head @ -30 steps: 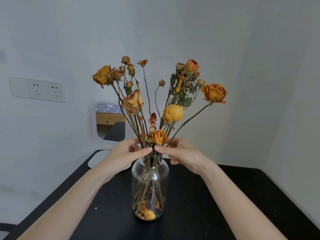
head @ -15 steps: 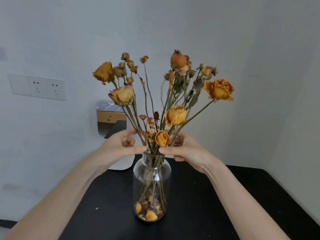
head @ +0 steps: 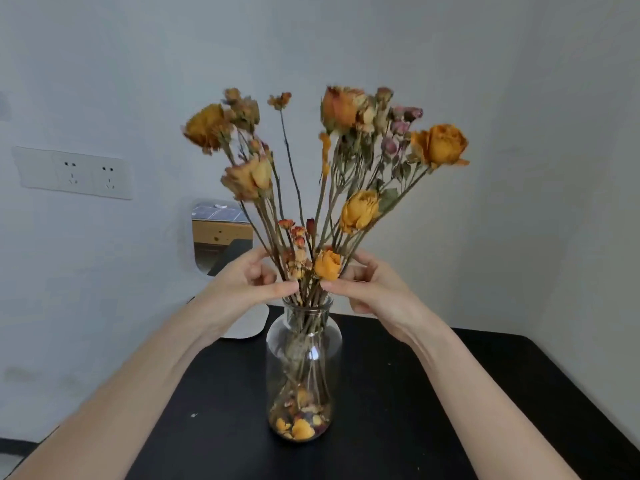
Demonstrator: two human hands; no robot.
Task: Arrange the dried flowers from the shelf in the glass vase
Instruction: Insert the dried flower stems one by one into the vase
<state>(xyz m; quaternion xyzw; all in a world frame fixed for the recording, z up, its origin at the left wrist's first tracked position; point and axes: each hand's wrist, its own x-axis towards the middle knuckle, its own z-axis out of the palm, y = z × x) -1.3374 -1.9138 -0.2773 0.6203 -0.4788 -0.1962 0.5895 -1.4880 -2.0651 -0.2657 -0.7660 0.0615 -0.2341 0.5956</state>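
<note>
You worked at a black desk (head: pixel 450 393) pushed into a corner of pale grey walls, its back edge against one wall and its right edge along the other. A white double socket (head: pixel 74 173) sat on the wall to the left, and a white-framed mirror (head: pixel 218 233) leaned at the desk's back left corner, partly hidden by your left hand (head: pixel 239 289). The vase (head: pixel 304 362) stood upright about midway between the desk's left and right edges, well in from the back edge: clear glass, narrow neck, rounded shoulders, with loose orange and yellow petals lying in its bottom. The flowers (head: pixel 358 209) stood in it, thin brown stems crossing inside the glass and fanning out above the mouth into dried orange and yellow roses, a few small pink buds and some shrivelled green leaves; the upper blooms were blurred. Just above the mouth your left hand pinched the stems from the left, thumb in front and fingers curled behind. Your right hand (head: pixel 374 289) pinched them from the right in the same way, its thumb tip just under a small orange bloom.
</note>
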